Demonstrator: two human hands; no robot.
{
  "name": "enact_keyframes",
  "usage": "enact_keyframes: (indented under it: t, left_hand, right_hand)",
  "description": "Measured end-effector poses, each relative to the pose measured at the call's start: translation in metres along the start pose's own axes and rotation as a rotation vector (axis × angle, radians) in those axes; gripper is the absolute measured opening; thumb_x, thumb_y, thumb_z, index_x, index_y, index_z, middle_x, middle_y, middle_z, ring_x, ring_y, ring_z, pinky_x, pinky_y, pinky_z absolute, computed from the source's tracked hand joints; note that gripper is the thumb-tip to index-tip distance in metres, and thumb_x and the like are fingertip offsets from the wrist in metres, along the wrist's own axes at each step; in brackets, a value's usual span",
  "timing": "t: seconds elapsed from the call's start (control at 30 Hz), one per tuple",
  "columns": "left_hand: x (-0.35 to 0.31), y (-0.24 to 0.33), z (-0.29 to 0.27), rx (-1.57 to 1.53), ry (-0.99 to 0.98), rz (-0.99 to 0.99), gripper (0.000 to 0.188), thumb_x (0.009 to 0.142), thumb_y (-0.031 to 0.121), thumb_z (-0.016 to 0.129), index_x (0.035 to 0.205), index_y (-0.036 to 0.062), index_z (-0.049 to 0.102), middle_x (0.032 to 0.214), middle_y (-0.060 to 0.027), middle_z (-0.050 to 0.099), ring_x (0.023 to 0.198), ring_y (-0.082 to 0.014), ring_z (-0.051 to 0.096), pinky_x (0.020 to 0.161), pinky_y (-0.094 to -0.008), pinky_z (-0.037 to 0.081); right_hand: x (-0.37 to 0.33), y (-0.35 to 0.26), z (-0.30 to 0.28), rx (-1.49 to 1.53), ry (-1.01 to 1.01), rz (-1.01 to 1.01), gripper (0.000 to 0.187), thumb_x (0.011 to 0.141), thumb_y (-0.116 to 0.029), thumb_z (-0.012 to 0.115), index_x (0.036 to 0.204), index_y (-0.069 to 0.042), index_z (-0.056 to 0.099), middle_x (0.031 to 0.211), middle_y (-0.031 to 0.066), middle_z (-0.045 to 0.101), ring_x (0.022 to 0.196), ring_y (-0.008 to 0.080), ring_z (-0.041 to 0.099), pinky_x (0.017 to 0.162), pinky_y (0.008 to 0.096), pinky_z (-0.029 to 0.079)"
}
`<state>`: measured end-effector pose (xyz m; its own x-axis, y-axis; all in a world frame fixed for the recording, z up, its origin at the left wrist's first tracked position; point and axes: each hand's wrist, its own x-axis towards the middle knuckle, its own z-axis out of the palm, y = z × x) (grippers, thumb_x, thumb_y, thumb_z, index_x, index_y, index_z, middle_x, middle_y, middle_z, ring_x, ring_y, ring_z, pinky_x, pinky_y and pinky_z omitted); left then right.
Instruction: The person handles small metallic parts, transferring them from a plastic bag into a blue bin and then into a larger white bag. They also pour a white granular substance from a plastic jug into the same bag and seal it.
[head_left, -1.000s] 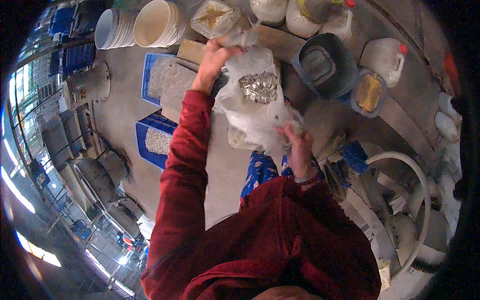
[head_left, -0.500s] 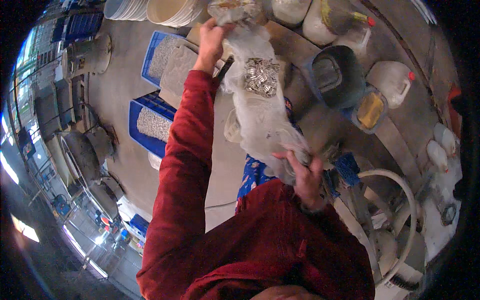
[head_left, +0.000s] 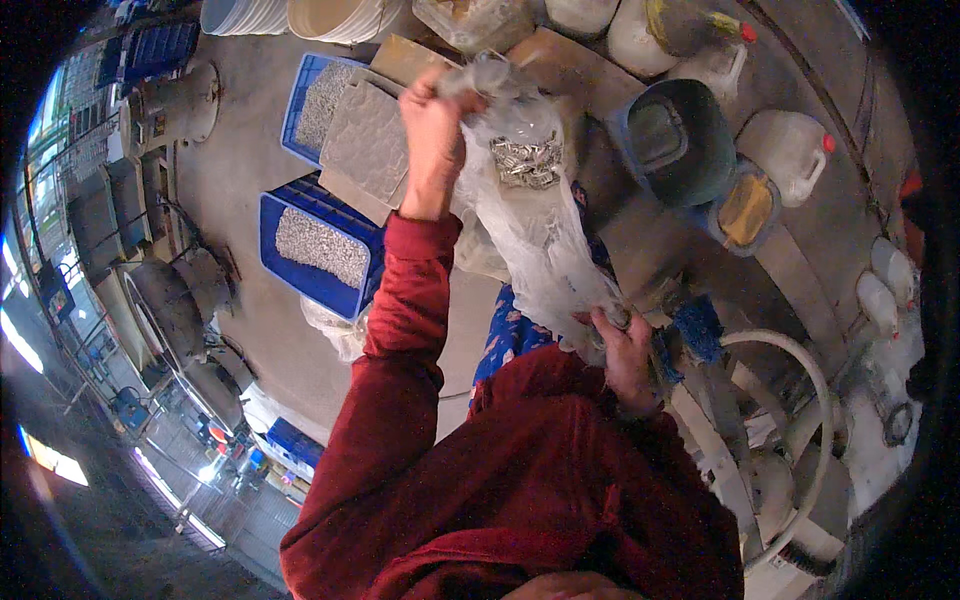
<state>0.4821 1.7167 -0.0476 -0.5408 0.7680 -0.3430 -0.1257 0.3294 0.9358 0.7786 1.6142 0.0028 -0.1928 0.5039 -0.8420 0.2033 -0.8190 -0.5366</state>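
Observation:
A clear plastic bag [head_left: 545,255] is stretched between my hands, and a heap of small shiny metal parts [head_left: 527,161] shows in its middle. My left hand [head_left: 435,135] pinches the far end of the bag, with its fingers closed on the gathered film. Near my body, my right hand [head_left: 624,352] grips the bag's near edge. A cardboard box seems to sit under the bag, mostly hidden by it. Slight blur covers the left fingertips.
Blue crates [head_left: 318,250] of small pale pieces stand to the left, beside a flat slab [head_left: 362,143]. A dark bucket [head_left: 676,140], a tub with a yellow block [head_left: 745,212] and white jugs [head_left: 787,157] stand right. A pale hose [head_left: 828,420] curves at lower right.
My left hand has drawn back toward me, pulling the far end of the bag nearer and bunching it up. My right hand has shifted slightly right, still holding the near edge.

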Motion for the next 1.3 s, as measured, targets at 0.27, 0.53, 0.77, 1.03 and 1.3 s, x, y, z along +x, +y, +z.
enact_keyframes:
  t: [0.27, 0.53, 0.77, 1.03, 1.3]
  left_hand:
    - [-0.004, 0.004, 0.001, 0.093, 0.099, -0.11, 0.013, 0.063, -0.007, 0.052, 0.072, -0.001, 0.061, 0.065, -0.0016, 0.057, 0.057, -0.011, 0.049, 0.052, -0.0254, 0.039]
    - [-0.048, 0.064, -0.025, -0.456, 0.264, 0.103, 0.025, 0.058, -0.013, 0.047, 0.079, -0.0038, 0.06, 0.072, -0.009, 0.059, 0.061, -0.017, 0.055, 0.056, -0.0257, 0.045]
    - [-0.045, 0.079, -0.021, -0.522, 0.289, 0.199, 0.024, 0.069, -0.01, 0.046, 0.089, -0.0017, 0.055, 0.079, -0.01, 0.06, 0.065, -0.018, 0.058, 0.059, -0.0277, 0.047]
    - [-0.081, 0.137, -0.018, -0.631, 0.287, 0.331, 0.038, 0.061, -0.013, 0.044, 0.093, -0.0026, 0.062, 0.078, -0.0083, 0.065, 0.058, -0.0159, 0.059, 0.054, -0.0236, 0.046]
    - [-0.093, 0.15, 0.008, -0.441, 0.104, 0.364, 0.028, 0.062, -0.01, 0.046, 0.084, -0.0005, 0.061, 0.073, -0.0017, 0.061, 0.06, -0.0096, 0.053, 0.057, -0.0206, 0.041]
  right_hand:
    - [-0.016, -0.045, 0.0, -0.104, 0.117, -0.367, 0.013, 0.085, -0.01, 0.056, 0.091, 0.002, 0.059, 0.081, 0.007, 0.067, 0.078, 0.0125, 0.058, 0.078, 0.0266, 0.043]
    - [-0.005, -0.002, -0.012, -0.348, -0.009, -0.335, 0.019, 0.082, -0.012, 0.061, 0.095, 0.001, 0.058, 0.087, 0.0112, 0.066, 0.08, 0.0217, 0.061, 0.076, 0.0318, 0.046]
    - [-0.042, -0.042, -0.031, -0.63, 0.124, -0.578, 0.014, 0.081, -0.006, 0.057, 0.094, 0.0, 0.059, 0.086, 0.0112, 0.067, 0.081, 0.0196, 0.062, 0.076, 0.0318, 0.047]
    - [-0.029, 0.011, -0.041, -0.789, -0.273, -0.511, 0.028, 0.074, -0.006, 0.062, 0.1, 0.003, 0.057, 0.087, 0.017, 0.065, 0.078, 0.0304, 0.064, 0.071, 0.0346, 0.049]
    - [-0.065, -0.065, -0.034, -0.321, -0.235, -0.709, 0.021, 0.079, -0.021, 0.058, 0.085, -0.001, 0.059, 0.08, 0.0115, 0.065, 0.071, 0.024, 0.061, 0.069, 0.0344, 0.048]
